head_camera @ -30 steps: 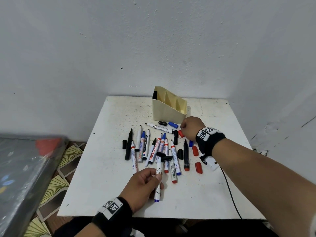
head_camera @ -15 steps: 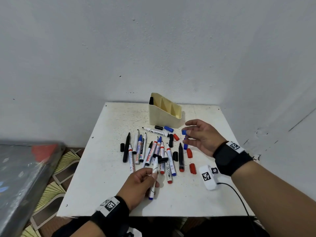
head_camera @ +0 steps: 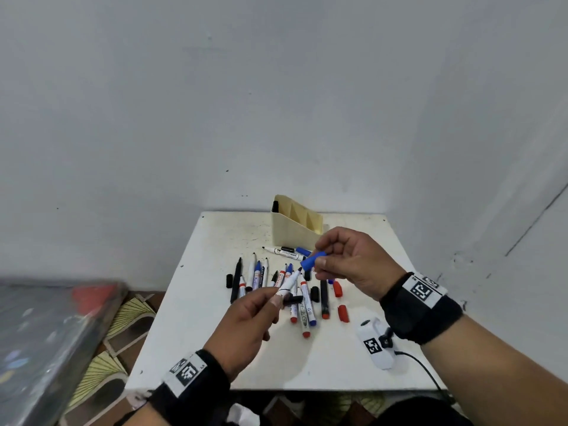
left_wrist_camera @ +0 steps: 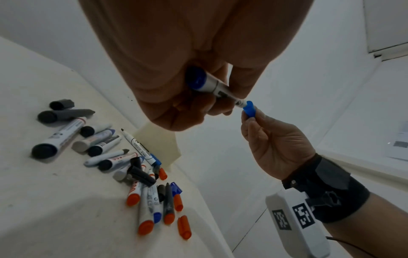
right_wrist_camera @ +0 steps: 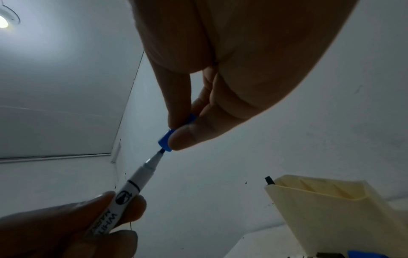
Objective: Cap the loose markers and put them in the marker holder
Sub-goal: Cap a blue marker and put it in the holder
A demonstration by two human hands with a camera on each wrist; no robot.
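Observation:
My left hand [head_camera: 250, 315] grips an uncapped white marker [head_camera: 289, 281] with a blue end plug [left_wrist_camera: 196, 80], held above the table with its tip pointing up and right. My right hand [head_camera: 347, 265] pinches a blue cap [head_camera: 312, 261] between thumb and fingers. The cap's open end sits just at the marker's tip [right_wrist_camera: 160, 151]; the tip is barely inside. The cream marker holder [head_camera: 295, 224] stands at the table's back, with one black marker [head_camera: 275, 206] in its left compartment. Several loose markers and caps [head_camera: 295, 290] lie on the white table [head_camera: 196, 333].
Red caps [head_camera: 342, 312] and black caps [head_camera: 229, 281] lie among the loose markers. A white tagged device [head_camera: 376, 342] hangs from my right wrist strap on a cable. Walls close the back and right. A grey blurred object [head_camera: 46, 333] sits left of the table over patterned floor.
Both hands rose off the table and came together. The left lifted the marker from the pile; the right brought the blue cap to the marker's tip.

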